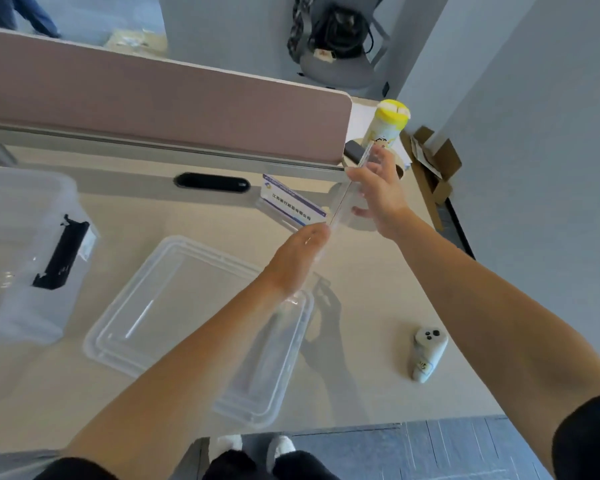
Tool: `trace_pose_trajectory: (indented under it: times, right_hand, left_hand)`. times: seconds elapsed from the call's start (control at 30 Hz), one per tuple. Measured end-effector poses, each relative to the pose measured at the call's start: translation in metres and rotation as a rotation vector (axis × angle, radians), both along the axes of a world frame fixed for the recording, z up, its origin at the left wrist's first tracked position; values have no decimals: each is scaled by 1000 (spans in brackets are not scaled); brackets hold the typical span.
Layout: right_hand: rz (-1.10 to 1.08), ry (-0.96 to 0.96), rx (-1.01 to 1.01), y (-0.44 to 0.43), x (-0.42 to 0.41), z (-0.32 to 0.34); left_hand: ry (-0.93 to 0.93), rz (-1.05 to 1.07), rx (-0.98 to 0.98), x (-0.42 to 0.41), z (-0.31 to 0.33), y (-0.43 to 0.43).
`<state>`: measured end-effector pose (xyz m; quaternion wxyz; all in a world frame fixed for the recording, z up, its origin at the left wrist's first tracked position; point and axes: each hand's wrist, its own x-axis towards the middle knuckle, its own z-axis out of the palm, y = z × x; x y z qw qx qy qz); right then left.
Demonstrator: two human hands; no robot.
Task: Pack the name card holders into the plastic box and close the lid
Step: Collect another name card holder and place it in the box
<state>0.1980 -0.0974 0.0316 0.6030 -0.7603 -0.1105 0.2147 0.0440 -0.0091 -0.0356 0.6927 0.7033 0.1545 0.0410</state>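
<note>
Early stage. My hands share one clear holder in the air at 1 o'clock: right hand curled round its top end, left hand pinching the bottom end. A second holder, carded, stands on the counter just left of it. Box sits at 9 o'clock; I can't tell whether any holders are inside. Lid lies off, flat, at centre. Packing and closing left, by my reckoning.

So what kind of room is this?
Probably an office. There's a desk with a pink divider screen along its back, a cable slot, and a printed name card near the person's hands.
</note>
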Motion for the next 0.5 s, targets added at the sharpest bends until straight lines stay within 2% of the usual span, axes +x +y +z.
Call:
trace_pose_trajectory:
  times: [0.1, 0.17, 0.23, 0.33, 0.4, 0.5]
  right_hand:
    - [121, 10, 2, 16, -25, 14]
    - [233, 11, 26, 28, -41, 23]
    - [394, -15, 1, 42, -56, 32]
    - [621, -248, -208, 70, -87, 42]
    - [722, -429, -326, 91, -117, 48]
    - [773, -496, -363, 120, -165, 48]
  left_hand:
    - [80, -17, -161, -23, 19, 17]
    - [80, 2, -161, -39, 25, 23]
    - [71, 109, -136, -59, 27, 26]
    - [97, 368, -59, -95, 28, 38]
    - [164, 520, 64, -127, 28, 52]
    - [210, 659, 172, -170, 33, 69]
